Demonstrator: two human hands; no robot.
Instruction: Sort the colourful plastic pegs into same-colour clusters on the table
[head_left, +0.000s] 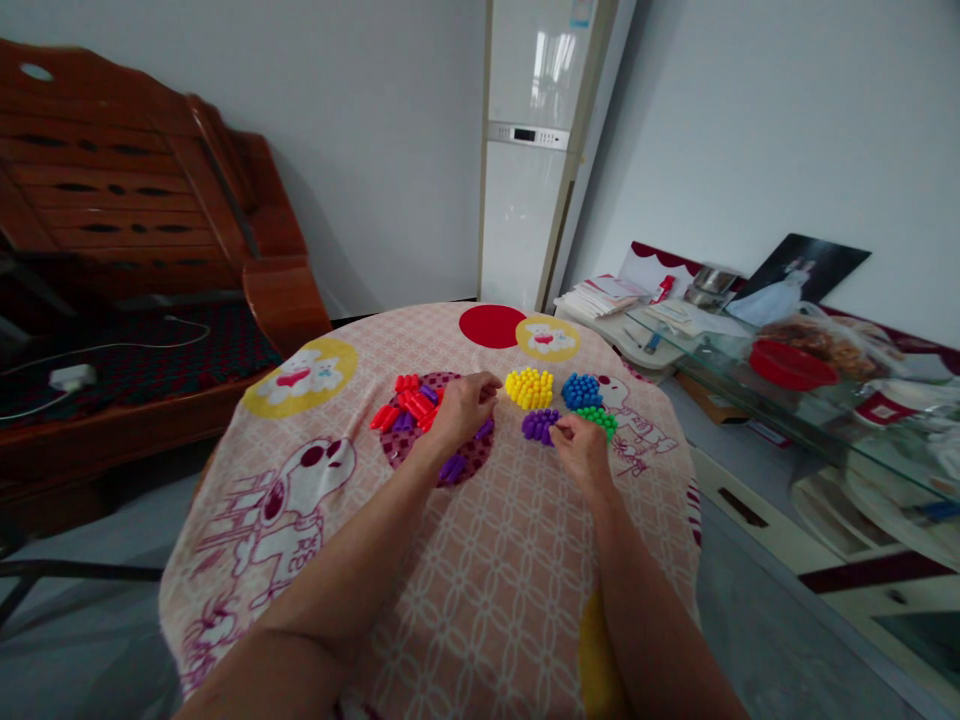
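Note:
On the round cloth-covered table [480,570], small plastic pieces stand close together in groups by colour: yellow pieces [529,389], blue pieces [581,390], green pieces [602,420] and purple pieces [537,427]. My right hand [585,455] is closed in a pinch at the right edge of the purple group, just in front of the green one. What its fingertips hold is too small to tell. Red pieces [416,405] lie loose and mixed with purple ones [452,468] at left. Over their right side hovers my left hand [466,405], fingers curled together towards the yellow group, their contents hidden.
A wooden bench [120,200] stands at the left with a white power adapter [73,377] on it. Behind the table rises a tall white cabinet unit [525,210]. Along the right runs a glass-topped stand [720,355] bearing papers, a red bowl [793,364] and a photo [806,270].

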